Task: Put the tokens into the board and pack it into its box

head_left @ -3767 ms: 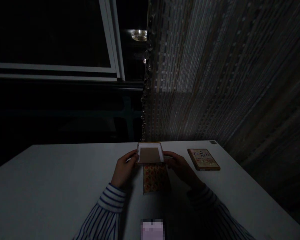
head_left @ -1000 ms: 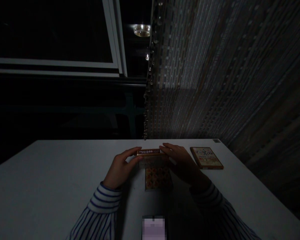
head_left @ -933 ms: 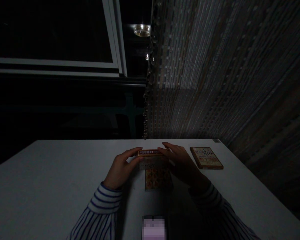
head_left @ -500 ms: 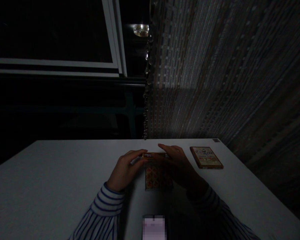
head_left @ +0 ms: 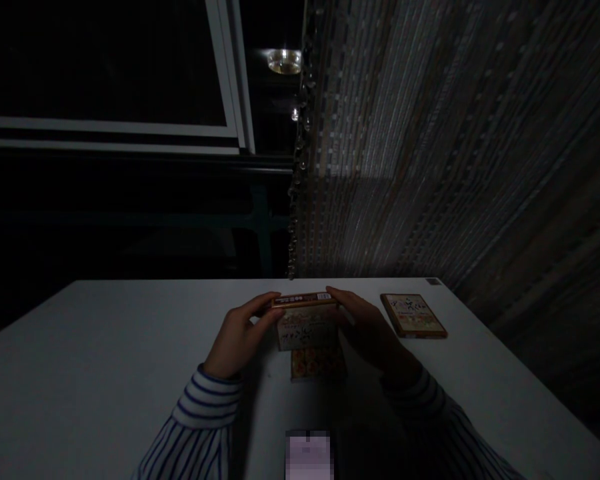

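Observation:
A flat box with a pale printed face and brown edges [head_left: 307, 325] is held between my two hands, tilted up on its side above the table. My left hand [head_left: 241, 333] grips its left end with thumb and fingers. At the right end, my right hand [head_left: 367, 330] is closed on it, mostly in shadow. Just below and nearer to me lies a shallow tray of round pieces [head_left: 319, 365] in rows, its far part hidden behind the box. The markings on the pieces are too dark to read.
A second flat box [head_left: 414, 315] with a similar printed face lies right of my right hand. At the near table edge is a device with a blurred pale screen [head_left: 309, 457]. A bead-string curtain [head_left: 380, 167] hangs behind the white table [head_left: 130, 347].
The box in my hands has turned, so its printed face now shows towards me; before, only a narrow edge was visible. My hands have spread slightly apart, and the box covers more of the tray.

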`<move>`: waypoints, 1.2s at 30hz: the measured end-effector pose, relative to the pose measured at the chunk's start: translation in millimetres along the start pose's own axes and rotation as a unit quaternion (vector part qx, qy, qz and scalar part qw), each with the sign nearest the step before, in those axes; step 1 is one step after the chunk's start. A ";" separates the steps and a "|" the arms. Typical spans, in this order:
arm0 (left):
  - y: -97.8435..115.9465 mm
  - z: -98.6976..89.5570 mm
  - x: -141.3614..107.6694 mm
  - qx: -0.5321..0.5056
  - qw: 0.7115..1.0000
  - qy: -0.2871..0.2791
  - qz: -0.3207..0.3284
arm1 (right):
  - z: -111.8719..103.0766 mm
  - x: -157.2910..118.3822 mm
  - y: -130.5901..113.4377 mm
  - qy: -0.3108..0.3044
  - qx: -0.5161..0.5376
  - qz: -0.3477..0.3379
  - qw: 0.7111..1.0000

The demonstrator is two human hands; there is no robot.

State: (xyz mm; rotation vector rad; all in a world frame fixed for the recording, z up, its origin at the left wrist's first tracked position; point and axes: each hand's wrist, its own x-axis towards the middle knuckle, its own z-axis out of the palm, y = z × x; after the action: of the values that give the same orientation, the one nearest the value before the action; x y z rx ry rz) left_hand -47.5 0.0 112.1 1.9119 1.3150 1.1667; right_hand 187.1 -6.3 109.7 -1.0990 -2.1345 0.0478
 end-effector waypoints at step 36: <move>-8.4 9.3 -0.3 -0.025 0.997 -0.066 -0.034 | 10.0 -1.6 -1.0 -0.027 0.188 0.112 0.975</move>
State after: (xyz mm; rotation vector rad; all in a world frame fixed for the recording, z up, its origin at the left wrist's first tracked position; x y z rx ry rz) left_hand -43.3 3.2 100.7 1.8596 1.2581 1.0131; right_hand 180.9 -5.2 101.7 -1.1100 -1.9325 0.5683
